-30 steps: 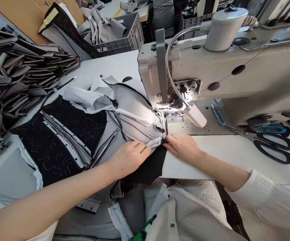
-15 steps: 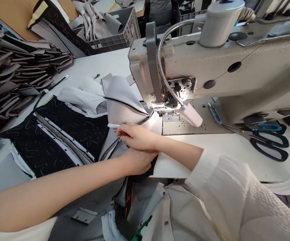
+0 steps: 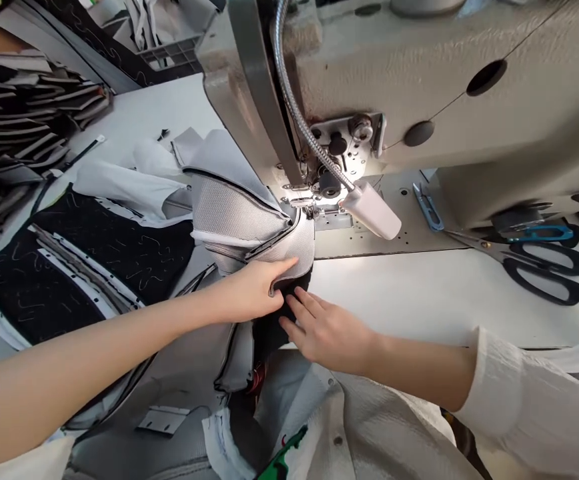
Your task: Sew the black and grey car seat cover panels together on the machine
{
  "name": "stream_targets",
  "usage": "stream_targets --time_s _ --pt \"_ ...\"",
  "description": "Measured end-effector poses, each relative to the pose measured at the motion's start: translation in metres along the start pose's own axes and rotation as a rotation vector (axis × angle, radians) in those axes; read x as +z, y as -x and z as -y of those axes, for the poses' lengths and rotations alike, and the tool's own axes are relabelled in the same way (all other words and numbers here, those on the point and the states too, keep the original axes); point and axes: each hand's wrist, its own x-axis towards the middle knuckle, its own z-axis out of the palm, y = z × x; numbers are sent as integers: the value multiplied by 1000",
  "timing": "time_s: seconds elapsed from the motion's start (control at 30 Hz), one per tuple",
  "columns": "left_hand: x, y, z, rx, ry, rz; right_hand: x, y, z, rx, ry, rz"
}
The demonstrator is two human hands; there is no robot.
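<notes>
A grey mesh fabric piece with black piping [image 3: 234,210] lies bunched at the sewing machine's needle area [image 3: 309,203], one edge under the lit presser foot. My left hand [image 3: 252,290] is closed on this fabric's near edge, its index finger stretched toward the needle over the light surface. Just to the right, my right hand [image 3: 332,330] rests with fingers apart and extended on the black underside fabric [image 3: 272,327]. The fingertips of both hands are close together. More of the grey fabric [image 3: 184,373] hangs down over my lap.
Black fabric with loose threads [image 3: 104,240] spreads at left, beside a tall stack of cut pieces [image 3: 19,127]. Black-handled scissors [image 3: 544,267] and blue thread snips [image 3: 428,208] lie at right by the machine. The lamp [image 3: 373,212] hangs near the needle. A grey crate [image 3: 174,57] stands behind.
My hands were crossed, the right on the fabric fold and the left below it. Now they are uncrossed, the right drawn back toward me and the left on the fabric edge. The view moved closer.
</notes>
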Motion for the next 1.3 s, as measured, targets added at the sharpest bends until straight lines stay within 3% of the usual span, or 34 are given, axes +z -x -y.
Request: stream_targets --time_s 0.2,0.7,0.87,1.07,1.2,1.3 --pt "1 -9 -6 -36 -34 -31 -3 -4 -7 7 -20 15" --pt "-8 -51 -2 133 -243 -329 4 -11 -18 14 -96 124" --pt "-13 -64 -13 118 -287 -362 6 -15 -32 18 -91 143" --pt "-12 -77 -17 155 -505 -362 8 -17 -45 92 -43 138" --pt "-11 -86 -12 248 -599 -326 -1 -14 -43 58 -225 205" --pt "-8 -79 -18 146 -568 -366 -6 -13 -34 -72 -404 281"
